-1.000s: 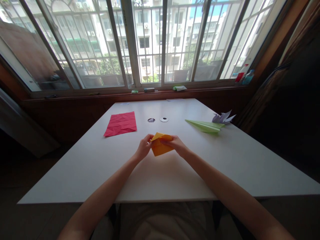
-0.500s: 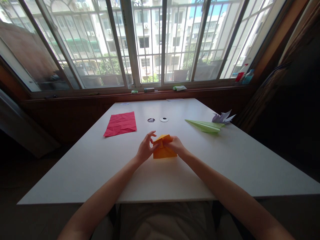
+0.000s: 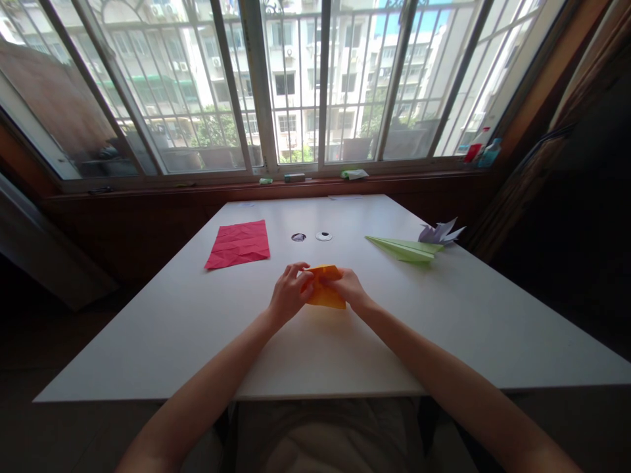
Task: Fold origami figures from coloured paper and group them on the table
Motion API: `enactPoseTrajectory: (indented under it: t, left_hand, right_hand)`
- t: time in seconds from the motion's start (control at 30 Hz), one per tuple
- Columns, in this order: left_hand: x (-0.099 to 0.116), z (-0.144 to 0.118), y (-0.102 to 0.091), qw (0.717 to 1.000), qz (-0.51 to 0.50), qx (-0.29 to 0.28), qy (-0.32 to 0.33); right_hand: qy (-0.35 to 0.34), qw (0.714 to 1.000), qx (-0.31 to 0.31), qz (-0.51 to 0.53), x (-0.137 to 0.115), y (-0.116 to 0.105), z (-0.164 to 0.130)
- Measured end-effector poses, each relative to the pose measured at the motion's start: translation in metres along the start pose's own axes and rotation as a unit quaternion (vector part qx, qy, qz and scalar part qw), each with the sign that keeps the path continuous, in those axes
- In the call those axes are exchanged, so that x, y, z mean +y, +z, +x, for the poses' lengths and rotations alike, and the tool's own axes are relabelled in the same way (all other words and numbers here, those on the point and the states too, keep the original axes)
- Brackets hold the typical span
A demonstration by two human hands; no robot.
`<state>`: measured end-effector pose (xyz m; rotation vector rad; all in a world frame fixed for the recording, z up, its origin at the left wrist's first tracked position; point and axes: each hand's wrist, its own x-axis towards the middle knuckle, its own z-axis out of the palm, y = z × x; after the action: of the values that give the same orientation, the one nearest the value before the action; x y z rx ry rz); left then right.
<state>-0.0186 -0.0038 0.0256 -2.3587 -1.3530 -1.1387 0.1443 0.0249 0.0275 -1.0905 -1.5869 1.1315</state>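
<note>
A partly folded orange paper (image 3: 325, 293) lies low over the middle of the white table (image 3: 320, 348). My left hand (image 3: 289, 293) grips its left side with the fingers curled over the top fold. My right hand (image 3: 346, 287) pinches its right side. The two hands nearly meet over the paper, and they hide much of it.
A creased red sheet (image 3: 238, 244) lies flat at the far left. A green paper plane (image 3: 405, 247) and a purple folded figure (image 3: 439, 232) rest at the far right. Two small round holes (image 3: 311, 236) sit in the table's far middle. Bottles (image 3: 482, 152) stand on the windowsill.
The orange paper has been lowered and folded smaller. My left hand opened its fingers half a second ago and has now closed on the paper again.
</note>
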Motion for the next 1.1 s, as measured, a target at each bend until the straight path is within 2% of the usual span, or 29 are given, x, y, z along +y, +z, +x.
enactPoseTrajectory:
  t: [0.23,0.43,0.6,0.67,0.87,1.1]
  left_hand:
    - [-0.0002,-0.0014,0.0033,1.0,0.013,0.019,-0.011]
    - [0.0041,0.0001,0.0008,0.996,-0.052,0.059,0.029]
    - [0.005,0.0011,-0.0011,0.994,-0.055,0.081,0.057]
    - [0.0044,0.0011,-0.0009,0.994,-0.044,0.075,0.068]
    - [0.0005,0.0016,0.0014,0.996,0.003,0.019,0.092]
    - [-0.0046,0.0047,-0.0036,0.99,-0.011,-0.039,0.137]
  right_hand:
    - [-0.016,0.999,0.029,-0.026,0.0017,0.0046,-0.0007]
    - [-0.008,0.998,0.057,-0.001,-0.0052,0.0054,-0.0045]
    - [0.011,0.997,0.077,-0.025,-0.0072,0.0049,-0.0049]
    - [0.012,0.996,0.08,-0.044,-0.0064,0.0048,-0.0043]
    - [-0.041,0.987,0.073,-0.14,-0.0032,0.0051,-0.002]
    - [-0.006,0.987,0.087,-0.135,0.0019,0.003,0.0034]
